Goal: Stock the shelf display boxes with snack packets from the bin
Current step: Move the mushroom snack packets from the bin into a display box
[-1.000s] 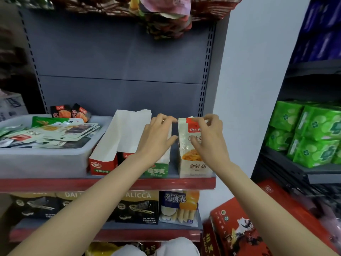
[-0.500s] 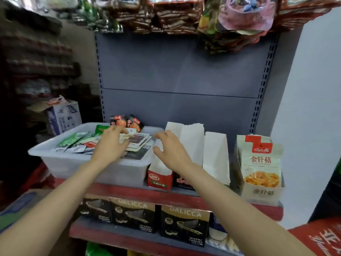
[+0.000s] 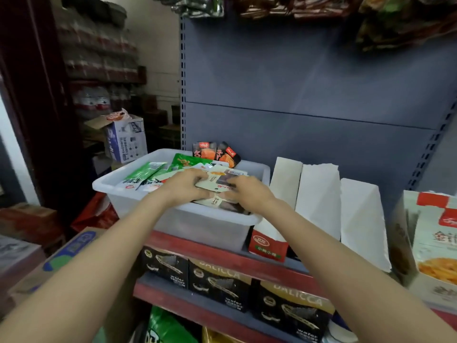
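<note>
Here the white plastic bin (image 3: 128, 194) sits at the left end of the red-edged shelf (image 3: 197, 248), its right wall just beside a row of white display boxes (image 3: 319, 201); open air lies above the bin up to the grey back panel (image 3: 309, 78). Both forearms reach forward over the bin's near rim. The left hand (image 3: 184, 185) and right hand (image 3: 248, 194) meet over the heap of snack packets (image 3: 217, 185), fingers curled and pinching a pale stack of them from either side, still inside the bin.
</note>
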Demonstrator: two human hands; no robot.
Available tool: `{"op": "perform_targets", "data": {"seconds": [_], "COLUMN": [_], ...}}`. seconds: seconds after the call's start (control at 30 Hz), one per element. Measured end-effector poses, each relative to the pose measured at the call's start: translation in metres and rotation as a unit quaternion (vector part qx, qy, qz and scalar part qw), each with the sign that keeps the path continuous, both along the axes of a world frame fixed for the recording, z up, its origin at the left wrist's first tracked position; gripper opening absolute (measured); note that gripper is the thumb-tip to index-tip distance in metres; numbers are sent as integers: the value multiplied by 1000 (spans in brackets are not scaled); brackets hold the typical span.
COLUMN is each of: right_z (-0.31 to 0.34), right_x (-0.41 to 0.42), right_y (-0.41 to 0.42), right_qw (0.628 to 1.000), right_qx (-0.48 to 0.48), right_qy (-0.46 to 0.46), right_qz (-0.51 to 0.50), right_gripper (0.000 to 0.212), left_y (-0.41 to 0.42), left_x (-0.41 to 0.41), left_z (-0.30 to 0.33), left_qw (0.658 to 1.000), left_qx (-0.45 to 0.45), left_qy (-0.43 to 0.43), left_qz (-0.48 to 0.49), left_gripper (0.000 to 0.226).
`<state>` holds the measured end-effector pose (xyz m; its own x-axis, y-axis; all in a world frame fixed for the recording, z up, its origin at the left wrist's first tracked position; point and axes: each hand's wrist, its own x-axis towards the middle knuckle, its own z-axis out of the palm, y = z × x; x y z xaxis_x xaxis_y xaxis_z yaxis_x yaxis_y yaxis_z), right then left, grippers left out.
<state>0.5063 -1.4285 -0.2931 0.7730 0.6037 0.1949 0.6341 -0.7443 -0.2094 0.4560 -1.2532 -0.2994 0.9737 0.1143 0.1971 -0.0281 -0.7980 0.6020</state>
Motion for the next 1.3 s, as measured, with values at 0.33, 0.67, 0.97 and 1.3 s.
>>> {"op": "perform_targets", "data": {"seconds": [0.33,0.67,0.97,1.3], "right_z": [-3,25,45,33], "right_x": [-14,-43,-68,-88], "right_y": [-11,-44,-120,-269], "right_qw": [950,876,830,831], "right_qx": [310,462,550,543], "right_qy": [8,109,87,-34], "right_qz": [26,89,16,-112], "right_gripper": [40,13,7,7], "left_y": [-5,-34,-114,-259], "left_x": [-13,-40,-53,-36], "left_z": [2,25,53,47], "left_qw": [983,949,942,951], "left_qx": [-14,-133,-196,-209], "left_qy": [-182,-286,-266,-156], "left_qz": [-6,8,-66,-165], "left_gripper": [30,10,6,23]}}
